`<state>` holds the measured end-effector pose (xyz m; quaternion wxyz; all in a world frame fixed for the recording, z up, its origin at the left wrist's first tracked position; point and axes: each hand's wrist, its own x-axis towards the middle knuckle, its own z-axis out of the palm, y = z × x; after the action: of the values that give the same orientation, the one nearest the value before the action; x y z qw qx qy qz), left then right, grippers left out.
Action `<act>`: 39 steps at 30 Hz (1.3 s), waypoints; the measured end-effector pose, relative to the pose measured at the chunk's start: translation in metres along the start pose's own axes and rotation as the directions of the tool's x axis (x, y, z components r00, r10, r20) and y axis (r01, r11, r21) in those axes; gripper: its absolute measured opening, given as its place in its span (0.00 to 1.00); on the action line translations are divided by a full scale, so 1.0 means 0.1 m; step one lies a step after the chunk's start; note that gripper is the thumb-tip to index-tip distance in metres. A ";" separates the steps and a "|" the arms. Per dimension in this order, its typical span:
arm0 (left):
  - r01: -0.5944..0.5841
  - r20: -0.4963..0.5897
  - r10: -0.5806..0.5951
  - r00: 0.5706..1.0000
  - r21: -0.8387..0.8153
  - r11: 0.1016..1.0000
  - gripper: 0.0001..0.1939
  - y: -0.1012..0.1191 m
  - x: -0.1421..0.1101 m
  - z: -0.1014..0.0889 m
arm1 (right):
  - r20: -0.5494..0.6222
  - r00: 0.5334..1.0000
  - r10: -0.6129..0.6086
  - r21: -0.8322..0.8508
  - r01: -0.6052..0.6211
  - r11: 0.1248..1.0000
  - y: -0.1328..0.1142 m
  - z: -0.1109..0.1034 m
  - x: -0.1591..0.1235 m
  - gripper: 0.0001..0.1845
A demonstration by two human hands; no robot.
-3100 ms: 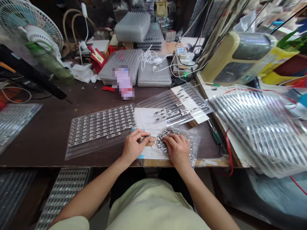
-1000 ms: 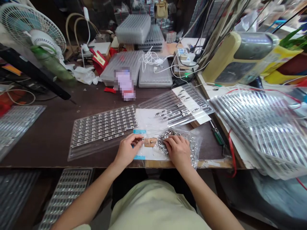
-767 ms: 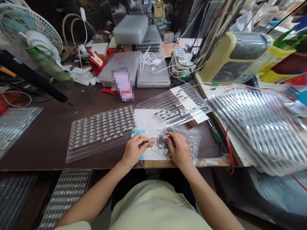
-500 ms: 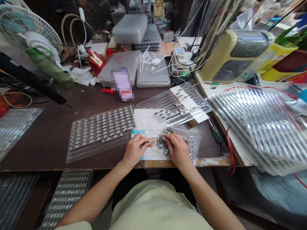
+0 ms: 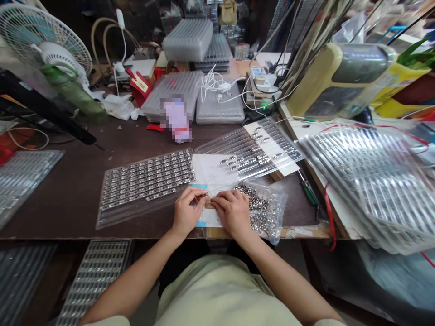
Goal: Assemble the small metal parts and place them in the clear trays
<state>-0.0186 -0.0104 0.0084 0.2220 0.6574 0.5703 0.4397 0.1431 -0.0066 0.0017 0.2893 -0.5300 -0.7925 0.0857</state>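
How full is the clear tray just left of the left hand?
Partly full: rows of small silvery parts cover most of the tray, while the strip along its near edge shows none.

A little tan block (image 5: 210, 205) lies flat on a white sheet (image 5: 215, 174) (fingers hide some of it). The left hand (image 5: 188, 210) pinches a small dark piece (image 5: 204, 195) just over its left end. To the right, a see-through plastic bag (image 5: 280, 206) lies flat, full of tiny shiny metal bits (image 5: 258, 202).
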 end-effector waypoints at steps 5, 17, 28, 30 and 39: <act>0.032 0.015 -0.032 0.999 -0.001 0.999 0.07 0.00 0.01 0.00 | 0.002 1.000 -0.022 -0.147 0.022 0.989 0.16 -0.14 -0.05 0.12; -0.192 0.226 0.168 0.960 0.093 0.977 0.06 0.12 0.05 0.20 | -0.034 0.999 -0.040 -0.111 0.036 0.993 0.33 -0.20 -0.18 0.08; -0.144 0.274 0.113 0.955 0.097 0.985 0.05 0.08 0.04 0.24 | -0.100 0.994 0.034 0.071 -0.027 0.997 0.33 -0.21 -0.20 0.11; -0.139 0.267 0.118 0.956 0.058 0.989 0.05 0.09 0.04 0.24 | -0.109 0.994 0.018 0.095 -0.008 0.995 0.32 -0.22 -0.19 0.13; -0.045 -0.024 0.059 0.998 0.401 0.915 0.05 -0.18 0.23 -0.26 | -0.041 0.999 0.026 0.092 -0.022 0.995 0.09 -0.10 -0.07 0.08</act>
<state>-0.0510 0.0099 0.0152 0.0609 0.6958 0.6344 0.3312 0.1578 -0.0108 0.0031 0.3288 -0.5275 -0.7750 0.1144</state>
